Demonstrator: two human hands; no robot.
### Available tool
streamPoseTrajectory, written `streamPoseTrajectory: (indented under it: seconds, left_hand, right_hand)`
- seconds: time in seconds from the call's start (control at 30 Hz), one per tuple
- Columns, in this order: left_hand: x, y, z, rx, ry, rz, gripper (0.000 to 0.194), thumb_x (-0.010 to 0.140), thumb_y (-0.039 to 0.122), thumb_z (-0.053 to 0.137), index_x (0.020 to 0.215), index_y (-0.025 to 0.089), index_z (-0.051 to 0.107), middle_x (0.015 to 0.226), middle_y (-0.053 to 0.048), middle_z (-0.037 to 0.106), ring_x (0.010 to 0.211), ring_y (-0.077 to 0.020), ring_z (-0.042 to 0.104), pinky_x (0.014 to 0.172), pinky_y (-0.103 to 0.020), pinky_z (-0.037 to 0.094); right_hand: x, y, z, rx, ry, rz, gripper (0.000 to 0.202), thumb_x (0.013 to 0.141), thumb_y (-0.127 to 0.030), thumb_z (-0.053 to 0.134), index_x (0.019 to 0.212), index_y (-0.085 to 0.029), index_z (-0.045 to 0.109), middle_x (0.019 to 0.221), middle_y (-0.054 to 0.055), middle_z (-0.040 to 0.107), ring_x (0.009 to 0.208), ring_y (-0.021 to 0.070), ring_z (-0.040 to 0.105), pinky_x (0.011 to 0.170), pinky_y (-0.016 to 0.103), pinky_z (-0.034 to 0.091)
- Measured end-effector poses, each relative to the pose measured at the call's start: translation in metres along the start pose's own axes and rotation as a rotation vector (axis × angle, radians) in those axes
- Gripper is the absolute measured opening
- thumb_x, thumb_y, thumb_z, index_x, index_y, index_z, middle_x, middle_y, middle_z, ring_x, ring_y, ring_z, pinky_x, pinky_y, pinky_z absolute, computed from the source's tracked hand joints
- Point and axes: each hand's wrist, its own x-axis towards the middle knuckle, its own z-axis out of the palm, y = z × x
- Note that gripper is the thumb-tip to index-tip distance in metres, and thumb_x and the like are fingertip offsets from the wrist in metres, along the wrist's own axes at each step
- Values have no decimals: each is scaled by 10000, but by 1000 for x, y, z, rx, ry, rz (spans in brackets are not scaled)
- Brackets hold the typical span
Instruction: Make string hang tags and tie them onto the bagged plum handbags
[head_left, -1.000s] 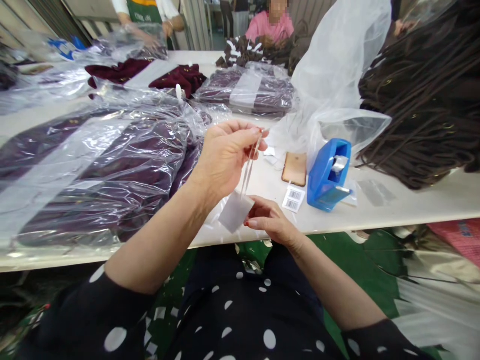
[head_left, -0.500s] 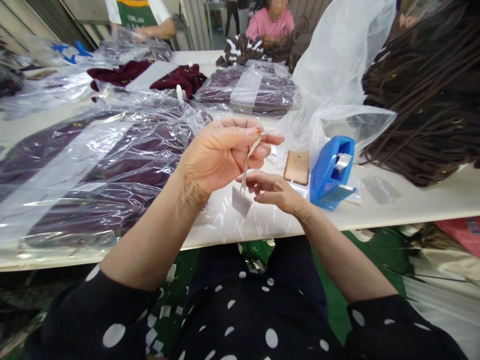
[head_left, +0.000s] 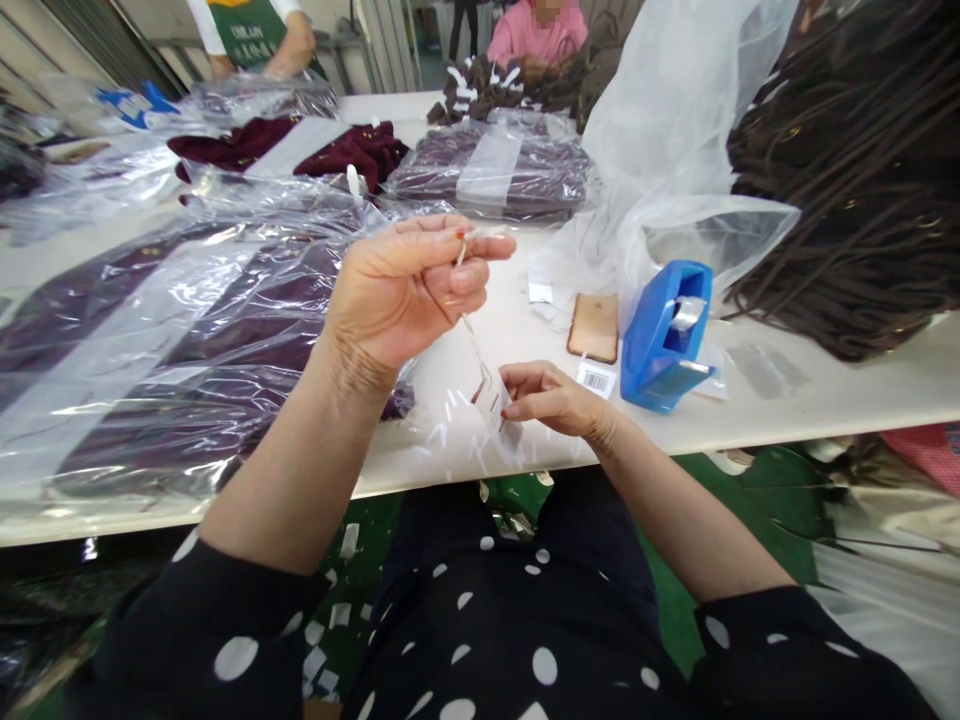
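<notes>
The white tag (head_left: 495,408) is hanging above the white table (head_left: 765,415), near a big clear bag (head_left: 161,315) that is holding dark purple cloth (head_left: 251,330). The left hand (head_left: 405,285), half curled, is pinching the string (head_left: 475,342); the right hand (head_left: 551,400), nearly closed, is pinching the white tag.

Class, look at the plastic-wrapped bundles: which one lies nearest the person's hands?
The large dark purple bundle at front left, partly hidden by the left hand and forearm; the others lie farther back.
</notes>
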Motion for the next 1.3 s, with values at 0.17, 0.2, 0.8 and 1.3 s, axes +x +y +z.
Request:
streamPoseTrajectory:
  seconds: [0.17, 0.2, 0.8, 1.3]
  left_hand:
    - [14, -14, -9, -49, 25, 20, 48, 723, 114, 604, 683, 134, 588, 849, -83, 654, 709, -121, 615, 629, -240, 485]
    - [17, -17, -11, -53, 26, 21, 47, 713, 113, 607, 681, 135, 580, 841, -81, 650, 718, -123, 615, 649, -246, 488]
    - [-56, -138, -14, 117, 226, -284, 299, 572, 299, 772, 520, 126, 534, 460, 29, 477, 433, -60, 406, 429, -184, 311]
    - [-44, -134, -35, -287, 244, -573, 91, 665, 160, 685, 702, 100, 628, 564, -22, 588, 409, -82, 477, 333, -175, 330]
  right_hand:
    - [-9, 10, 3, 69, 147, -37, 338, 628, -160, 711, 959, -143, 639, 771, 11, 687, 709, 139, 637, 667, 246, 504]
    - [-10, 12, 3, 85, 186, -55, 358, 626, -157, 721, 973, -153, 635, 788, 11, 692, 716, 138, 641, 678, 251, 510]
    - [-27, 29, 16, 41, 618, -111, 339, 646, -272, 735, 948, -171, 620, 783, 22, 702, 655, 151, 634, 605, 267, 494]
    - [-18, 44, 14, 349, 583, -27, 363, 558, -187, 791, 899, -164, 669, 780, 30, 714, 690, 151, 655, 707, 288, 508]
